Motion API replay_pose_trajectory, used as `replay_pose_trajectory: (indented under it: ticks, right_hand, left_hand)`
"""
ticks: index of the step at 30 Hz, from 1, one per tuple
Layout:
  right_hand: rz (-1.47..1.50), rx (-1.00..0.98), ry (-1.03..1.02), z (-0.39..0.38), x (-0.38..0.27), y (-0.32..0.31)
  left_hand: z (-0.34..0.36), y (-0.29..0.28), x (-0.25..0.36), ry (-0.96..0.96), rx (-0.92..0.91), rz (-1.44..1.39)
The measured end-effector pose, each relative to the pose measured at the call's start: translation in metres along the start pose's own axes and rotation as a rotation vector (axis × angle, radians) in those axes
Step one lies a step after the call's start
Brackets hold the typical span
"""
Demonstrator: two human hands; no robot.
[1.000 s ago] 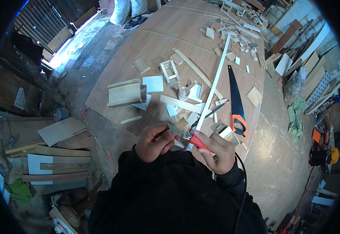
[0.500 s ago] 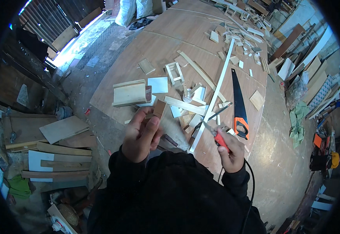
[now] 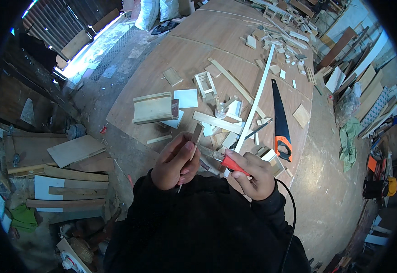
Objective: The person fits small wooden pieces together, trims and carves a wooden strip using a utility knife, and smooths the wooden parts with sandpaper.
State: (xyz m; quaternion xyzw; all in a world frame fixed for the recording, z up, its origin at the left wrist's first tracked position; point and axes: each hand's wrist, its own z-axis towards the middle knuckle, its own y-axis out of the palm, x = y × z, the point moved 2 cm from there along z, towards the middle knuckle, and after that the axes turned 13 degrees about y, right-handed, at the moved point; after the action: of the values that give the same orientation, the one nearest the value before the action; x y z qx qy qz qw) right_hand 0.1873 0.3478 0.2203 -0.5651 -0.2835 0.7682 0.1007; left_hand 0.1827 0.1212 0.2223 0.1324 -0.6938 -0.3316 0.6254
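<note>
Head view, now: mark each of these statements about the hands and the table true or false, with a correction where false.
1. The right hand holds a red-handled brush. True.
2. The left hand is empty and lies flat on the table. False: it is raised and closed around a small wooden piece.
3. The handsaw with the orange and black handle lies on the table, untouched. True.
4. The handsaw lies to the left of the left hand. False: it lies to the right of both hands.
5. The long white strip stands upright. False: it lies flat on the table beside the handsaw.
</note>
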Motion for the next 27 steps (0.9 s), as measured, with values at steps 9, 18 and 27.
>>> replay_pose_trajectory:
  ticks: [9,18,27]
  right_hand:
    - [-0.052,-0.010,0.022,0.0027,0.0001,0.0005]
    - [-0.136,-0.004,0.043,-0.0002,0.0039,-0.0041]
    - [-0.178,0.024,0.075,-0.0035,0.0058,-0.0078]
  left_hand:
    - [-0.0004,-0.0002,0.0008,0.049,-0.007,0.182]
    - [-0.0009,-0.0041,0.0002,0.161,0.024,0.565]
    - [0.0004,0.0018,0.0059,0.383,-0.029,1.096]
